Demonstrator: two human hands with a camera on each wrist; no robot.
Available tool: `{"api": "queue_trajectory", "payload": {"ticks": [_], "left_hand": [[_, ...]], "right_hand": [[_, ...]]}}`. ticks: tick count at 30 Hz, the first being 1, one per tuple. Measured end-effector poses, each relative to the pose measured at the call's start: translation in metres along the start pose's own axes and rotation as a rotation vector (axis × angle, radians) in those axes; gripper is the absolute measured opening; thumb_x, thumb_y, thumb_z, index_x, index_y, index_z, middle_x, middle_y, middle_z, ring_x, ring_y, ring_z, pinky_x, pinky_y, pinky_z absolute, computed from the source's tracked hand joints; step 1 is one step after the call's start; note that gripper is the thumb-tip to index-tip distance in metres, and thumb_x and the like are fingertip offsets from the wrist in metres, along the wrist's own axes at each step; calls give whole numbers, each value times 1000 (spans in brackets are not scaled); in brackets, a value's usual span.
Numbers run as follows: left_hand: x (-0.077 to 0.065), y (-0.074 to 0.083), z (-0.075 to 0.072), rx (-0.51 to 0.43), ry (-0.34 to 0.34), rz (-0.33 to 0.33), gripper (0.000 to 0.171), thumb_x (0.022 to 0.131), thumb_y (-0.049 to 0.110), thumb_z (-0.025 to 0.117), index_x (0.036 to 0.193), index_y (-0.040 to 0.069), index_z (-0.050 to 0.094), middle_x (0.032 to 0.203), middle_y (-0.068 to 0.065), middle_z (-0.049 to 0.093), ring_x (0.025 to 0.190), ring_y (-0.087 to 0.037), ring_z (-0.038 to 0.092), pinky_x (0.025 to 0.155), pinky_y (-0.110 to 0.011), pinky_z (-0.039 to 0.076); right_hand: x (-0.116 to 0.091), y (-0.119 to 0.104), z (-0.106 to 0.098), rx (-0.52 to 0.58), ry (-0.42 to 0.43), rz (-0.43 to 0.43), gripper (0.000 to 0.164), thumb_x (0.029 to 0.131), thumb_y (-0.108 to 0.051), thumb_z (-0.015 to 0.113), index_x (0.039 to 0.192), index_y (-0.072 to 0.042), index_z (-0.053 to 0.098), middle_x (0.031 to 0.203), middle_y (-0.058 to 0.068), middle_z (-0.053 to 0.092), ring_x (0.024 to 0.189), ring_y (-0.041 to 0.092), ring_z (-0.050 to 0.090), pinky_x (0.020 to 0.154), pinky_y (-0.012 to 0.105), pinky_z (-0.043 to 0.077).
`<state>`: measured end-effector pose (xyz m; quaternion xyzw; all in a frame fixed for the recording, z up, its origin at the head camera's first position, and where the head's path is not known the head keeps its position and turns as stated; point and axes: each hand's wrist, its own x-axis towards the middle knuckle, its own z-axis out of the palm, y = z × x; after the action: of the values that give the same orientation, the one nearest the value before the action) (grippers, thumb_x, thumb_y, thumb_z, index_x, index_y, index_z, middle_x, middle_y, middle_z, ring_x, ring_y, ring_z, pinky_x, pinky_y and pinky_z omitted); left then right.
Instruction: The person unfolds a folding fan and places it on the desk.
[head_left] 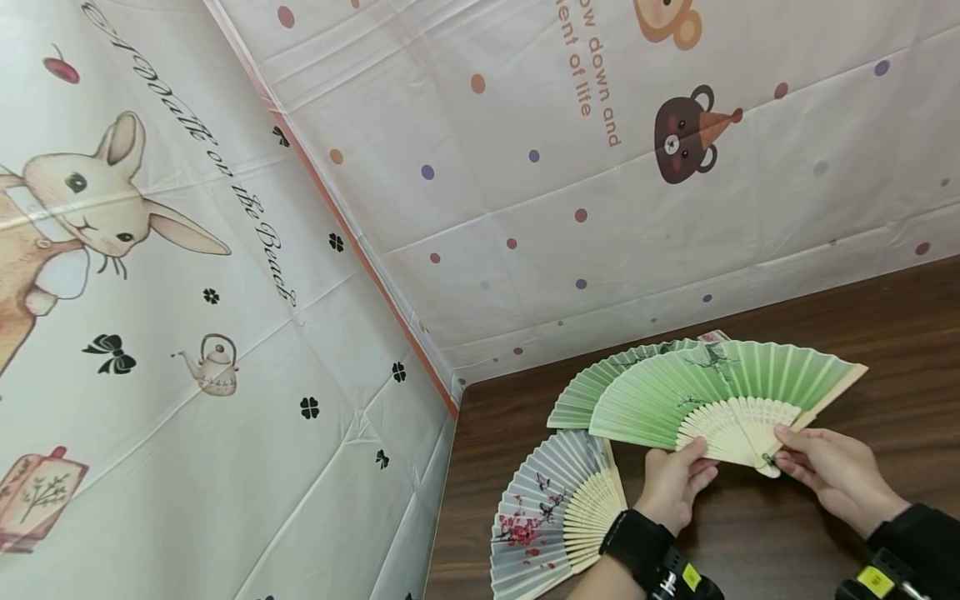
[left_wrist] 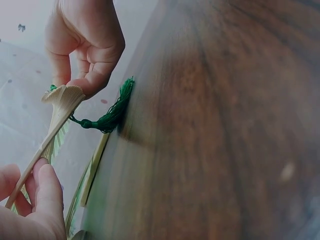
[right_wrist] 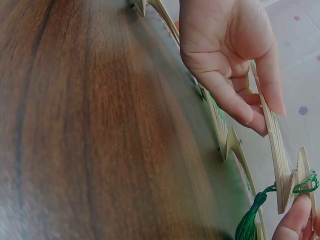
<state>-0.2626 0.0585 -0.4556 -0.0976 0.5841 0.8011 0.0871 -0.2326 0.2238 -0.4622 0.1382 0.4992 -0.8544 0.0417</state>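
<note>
An unfolded light-green folding fan [head_left: 652, 404] with pale ribs and a dark branch print is held up between both hands. My left hand [head_left: 672, 485] pinches its left outer rib between thumb and fingers. My right hand [head_left: 840, 475] grips the right side of the ribs near the pivot. From the pivot hangs a green tassel [left_wrist: 112, 110], clear in both wrist views. A second green fan [head_left: 581, 392] lies spread behind the held one, partly covered by it. A greyish-white fan [head_left: 543, 492] with red blossoms lies open beside my left wrist.
All this is on a dark wooden table [head_left: 915, 350]. Printed cloth walls [head_left: 480, 183] rise at the back and left, meeting at a corner. A small pink item [head_left: 712, 336] peeks out behind the green fans.
</note>
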Motion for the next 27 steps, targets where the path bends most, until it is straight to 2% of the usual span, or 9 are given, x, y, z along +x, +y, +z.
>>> {"api": "queue_trajectory", "payload": {"ticks": [9, 19, 27], "left_hand": [[-2, 0, 2, -10, 3, -1, 14, 77, 8, 66, 89, 5, 60, 74, -3, 62, 62, -13, 61, 59, -23, 51], [-5, -1, 2, -28, -8, 18, 15, 78, 9, 65, 90, 4, 60, 72, -2, 64, 62, -11, 60, 60, -23, 51], [-9, 0, 5, -58, 22, 0, 14, 78, 8, 65, 90, 3, 59, 74, -3, 65, 63, -12, 61, 60, -22, 50]], "right_hand": [[-4, -4, 2, 43, -4, 5, 21, 84, -20, 59, 64, -14, 58, 63, -6, 58, 59, 5, 57, 58, 16, 50], [-1, -3, -3, 69, 19, 20, 18, 73, -26, 71, 65, -15, 59, 65, -5, 58, 60, 6, 57, 59, 17, 50], [-1, -3, -3, 120, 9, -13, 16, 80, -19, 63, 65, -14, 58, 64, -4, 58, 59, 7, 57, 58, 18, 50]]}}
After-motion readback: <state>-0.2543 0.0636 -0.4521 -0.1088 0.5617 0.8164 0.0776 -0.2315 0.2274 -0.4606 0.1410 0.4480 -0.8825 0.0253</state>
